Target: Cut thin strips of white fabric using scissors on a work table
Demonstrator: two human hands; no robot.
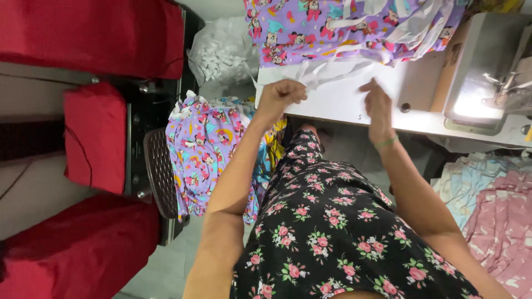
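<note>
White tape (332,69), a thin soft strip, lies across the table (343,102) edge below the purple cloth (332,25). The left hand (280,94) is closed, pinching 1 end of the strip; the right hand (378,102) rests half open with fingertips on it further along. It looks light, limp and likely to twist, so hold it flat near the ends. A sewing machine (482,72) stands at right.

No labels, signs or screens appear. One package only: a clear plastic bag (221,50) of white fabric scraps, crumpled and bulging, on the floor just beyond the sewing table's (343,105) left edge.
</note>
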